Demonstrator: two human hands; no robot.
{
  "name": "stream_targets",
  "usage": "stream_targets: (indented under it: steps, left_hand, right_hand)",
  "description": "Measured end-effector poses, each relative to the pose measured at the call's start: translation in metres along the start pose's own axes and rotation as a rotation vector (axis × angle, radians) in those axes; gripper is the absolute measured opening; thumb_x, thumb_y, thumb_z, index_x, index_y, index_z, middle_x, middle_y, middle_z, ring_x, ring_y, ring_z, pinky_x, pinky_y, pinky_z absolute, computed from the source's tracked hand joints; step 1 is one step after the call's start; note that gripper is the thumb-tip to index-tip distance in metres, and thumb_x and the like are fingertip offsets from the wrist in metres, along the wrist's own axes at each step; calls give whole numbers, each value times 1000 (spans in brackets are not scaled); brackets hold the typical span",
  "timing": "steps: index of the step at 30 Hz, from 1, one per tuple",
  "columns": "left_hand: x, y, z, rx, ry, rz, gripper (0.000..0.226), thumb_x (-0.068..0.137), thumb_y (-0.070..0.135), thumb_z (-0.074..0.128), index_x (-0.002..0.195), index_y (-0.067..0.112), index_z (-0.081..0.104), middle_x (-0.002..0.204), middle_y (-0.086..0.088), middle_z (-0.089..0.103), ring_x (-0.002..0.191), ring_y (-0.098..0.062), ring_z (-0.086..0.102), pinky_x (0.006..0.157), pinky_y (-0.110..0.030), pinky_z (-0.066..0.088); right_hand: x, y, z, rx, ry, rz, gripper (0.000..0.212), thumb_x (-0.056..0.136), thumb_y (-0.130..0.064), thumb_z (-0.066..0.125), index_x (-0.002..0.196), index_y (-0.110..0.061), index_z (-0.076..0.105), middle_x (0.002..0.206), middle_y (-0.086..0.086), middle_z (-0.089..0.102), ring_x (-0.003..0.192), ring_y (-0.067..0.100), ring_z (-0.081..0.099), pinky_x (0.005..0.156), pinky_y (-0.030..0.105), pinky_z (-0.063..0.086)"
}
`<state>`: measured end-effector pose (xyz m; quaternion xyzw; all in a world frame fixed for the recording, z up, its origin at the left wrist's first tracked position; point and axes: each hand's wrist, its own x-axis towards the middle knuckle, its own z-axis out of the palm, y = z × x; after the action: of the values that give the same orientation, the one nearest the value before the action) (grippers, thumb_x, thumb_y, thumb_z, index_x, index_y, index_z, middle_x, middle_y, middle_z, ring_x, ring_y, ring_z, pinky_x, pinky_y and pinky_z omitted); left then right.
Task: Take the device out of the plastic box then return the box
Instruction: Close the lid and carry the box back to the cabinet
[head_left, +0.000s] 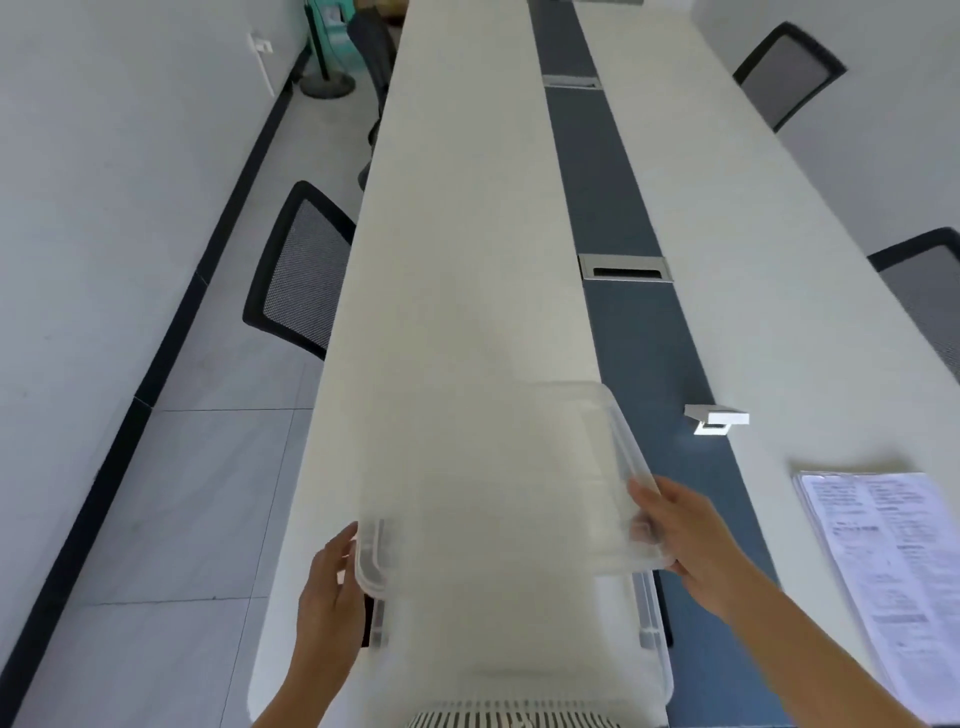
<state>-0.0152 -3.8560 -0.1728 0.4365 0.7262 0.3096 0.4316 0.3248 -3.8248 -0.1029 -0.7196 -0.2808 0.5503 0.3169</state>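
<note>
The plastic box (524, 649) sat at the table's (457, 234) near end, translucent, round-cornered. Above it both hands held the clear lid (493, 478), tilted: left hand (332, 587) with fingers curled on its left edge, right hand (685, 540) pinching the right edge. Farther right lay printed papers (883, 561); mesh-backed chairs (301, 270) stood beyond.

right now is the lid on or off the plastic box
Off: both hands, left hand and right hand, hold the lid lifted above the box.
</note>
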Motion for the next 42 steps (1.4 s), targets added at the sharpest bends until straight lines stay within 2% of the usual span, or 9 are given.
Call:
stream_targets:
  steps: [5,9,13,17,23,28,31,34,42]
  left_hand:
    - [4,22,-13,-139,10,72,49,79,63,36,68,16,48,58,3,42,55,-22,39,54,-31,32]
    - [-8,26,-18,-184,-74,96,56,76,65,43,57,14,32,51,5,26,54,-18,26,55,-33,22]
    - [-16,7,-23,-128,-149,70,69,81,65,41,68,-2,52,60,-5,44,58,-25,43,59,-34,34]
    - [-21,5,-20,-2,-127,74,21,92,26,57,98,12,71,88,-3,73,81,-20,67,56,-15,49]
    - [-20,9,-18,130,-97,133,16,81,9,69,81,25,65,77,4,67,71,-14,59,51,-13,49]
    - [-22,3,-22,182,-126,106,19,81,6,68,79,24,62,62,-3,58,63,-21,55,50,-8,45]
    - [-20,2,-20,210,-103,65,12,82,16,69,91,21,63,86,0,65,86,-22,62,66,-17,47]
    - [-8,7,-15,224,-107,-30,48,80,35,70,123,21,53,117,1,55,108,-21,55,87,-35,47]
    - [15,22,-10,-40,-323,-294,59,78,33,74,130,16,51,109,-9,67,97,-25,64,77,-33,49]
  right_hand:
    - [-45,59,12,47,95,46,35,87,-44,59,91,-10,68,50,0,55,59,20,43,56,33,32]
    - [-65,78,16,54,189,55,30,89,-42,57,88,-14,68,49,2,55,59,21,45,53,30,32]
    - [-74,87,15,-101,244,4,28,94,-36,51,89,-14,69,48,0,54,52,17,47,53,30,36]
    - [-72,99,11,-429,372,-135,26,91,-39,55,101,-18,65,65,2,66,63,20,63,58,32,48]
    - [-64,102,8,-760,475,-135,30,86,-51,56,96,-25,66,82,0,63,70,20,62,60,32,54]
    - [-57,111,4,-770,353,-88,49,83,-56,58,125,-31,59,117,-7,56,100,15,61,78,35,54]
    - [-53,111,-6,-729,272,-21,72,76,-59,64,140,-34,41,142,-3,45,122,19,50,88,40,49]
    - [-40,96,-15,-534,212,36,94,71,-51,75,148,-32,25,151,3,35,132,26,42,94,43,42]
    - [-7,84,-2,-288,188,99,85,75,-47,73,145,-23,32,114,7,61,101,26,60,84,38,48]
